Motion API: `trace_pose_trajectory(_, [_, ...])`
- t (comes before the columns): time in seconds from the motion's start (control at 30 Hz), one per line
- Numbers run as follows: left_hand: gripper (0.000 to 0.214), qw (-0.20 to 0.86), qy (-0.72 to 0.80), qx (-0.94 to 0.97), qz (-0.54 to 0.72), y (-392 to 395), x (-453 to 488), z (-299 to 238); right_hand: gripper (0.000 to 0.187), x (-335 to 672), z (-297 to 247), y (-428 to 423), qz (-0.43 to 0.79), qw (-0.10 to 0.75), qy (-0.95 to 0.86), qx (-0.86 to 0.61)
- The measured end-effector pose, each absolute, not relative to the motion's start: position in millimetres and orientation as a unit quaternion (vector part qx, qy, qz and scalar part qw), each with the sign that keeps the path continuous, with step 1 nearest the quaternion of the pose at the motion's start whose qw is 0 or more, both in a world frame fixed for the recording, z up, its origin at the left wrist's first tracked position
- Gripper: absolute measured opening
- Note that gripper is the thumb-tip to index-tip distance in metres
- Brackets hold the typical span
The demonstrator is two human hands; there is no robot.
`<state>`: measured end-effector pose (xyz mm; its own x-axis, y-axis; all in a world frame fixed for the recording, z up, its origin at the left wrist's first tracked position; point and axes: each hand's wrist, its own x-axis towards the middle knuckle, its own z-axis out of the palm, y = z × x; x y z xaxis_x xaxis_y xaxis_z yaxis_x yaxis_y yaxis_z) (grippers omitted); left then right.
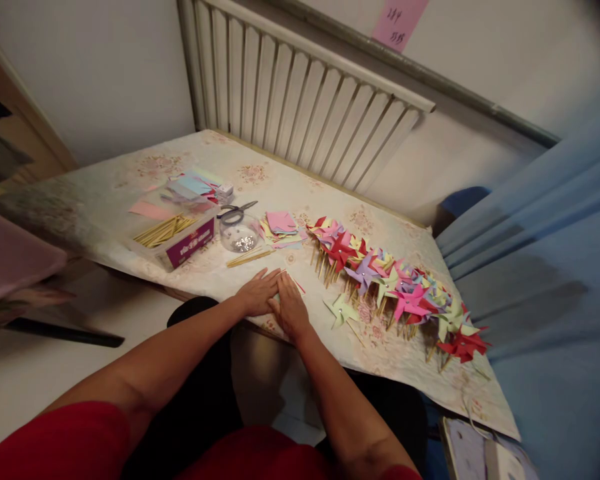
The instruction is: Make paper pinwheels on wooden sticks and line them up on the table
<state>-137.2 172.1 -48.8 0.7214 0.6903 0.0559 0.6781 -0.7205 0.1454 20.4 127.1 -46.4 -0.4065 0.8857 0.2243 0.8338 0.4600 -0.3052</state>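
Note:
My left hand (257,292) and my right hand (291,308) lie side by side near the front edge of the table (130,200), fingers stretched flat and pressing down on a small pale sheet of paper (280,288) that is mostly hidden under them. A thin red strip (299,287) pokes out beside my right hand. A green pinwheel (341,310) lies just right of it. Beyond it runs a long row of finished pinwheels (395,287) on wooden sticks.
A stack of coloured paper squares (281,225), a clear bowl of silver pins (239,235), scissors (236,211), loose sticks (250,257) and a box of sticks (173,233) sit behind my hands. A radiator (300,100) lines the back wall; a blue curtain (555,267) hangs on the right.

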Motion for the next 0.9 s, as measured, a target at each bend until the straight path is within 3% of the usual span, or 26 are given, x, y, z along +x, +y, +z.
trace_pose_trajectory(0.9, [0.070, 0.031, 0.537, 0.829, 0.154, 124, -140, -50, 0.068, 14, -40, 139, 0.062, 0.128, -0.804, -0.578])
